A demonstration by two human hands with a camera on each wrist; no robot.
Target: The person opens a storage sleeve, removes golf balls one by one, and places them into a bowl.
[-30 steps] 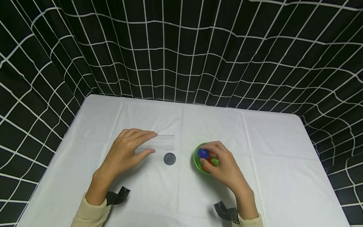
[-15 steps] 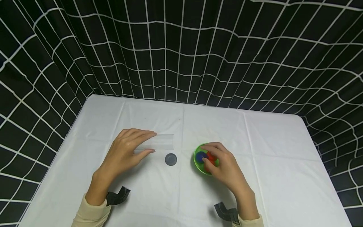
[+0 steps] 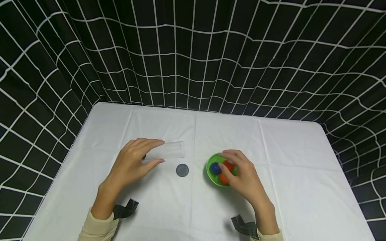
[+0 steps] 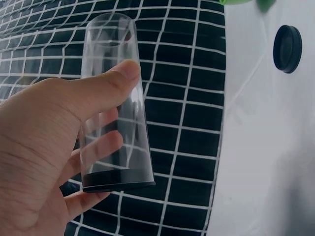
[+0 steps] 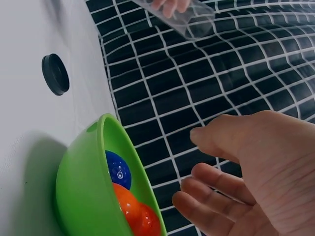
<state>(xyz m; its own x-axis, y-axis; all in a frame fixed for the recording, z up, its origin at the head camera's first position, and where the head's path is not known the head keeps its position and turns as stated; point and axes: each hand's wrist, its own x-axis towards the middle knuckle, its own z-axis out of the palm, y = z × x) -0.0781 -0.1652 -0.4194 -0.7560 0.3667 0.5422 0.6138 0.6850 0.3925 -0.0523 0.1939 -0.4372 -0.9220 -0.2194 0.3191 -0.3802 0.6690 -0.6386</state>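
My left hand (image 3: 135,159) grips a clear plastic tube (image 4: 110,54) between thumb and fingers. In the left wrist view a black cap (image 4: 120,179) closes the tube's lower end. The tube's other end points right, toward the bowl, in the head view. A green bowl (image 5: 78,182) holds a blue ball (image 5: 118,169) and two orange-red balls (image 5: 127,204). My right hand (image 3: 242,172) hovers over the bowl's right side, fingers loosely curved with nothing between them.
A loose round dark cap (image 3: 182,170) lies on the white-covered table (image 3: 169,207) between the tube and the bowl. Black curtain with white netting (image 3: 193,60) surrounds the table's back and sides.
My right hand has let the blue ball down into the bowl and drawn slightly to the right. The tube in my left hand has tilted a little.
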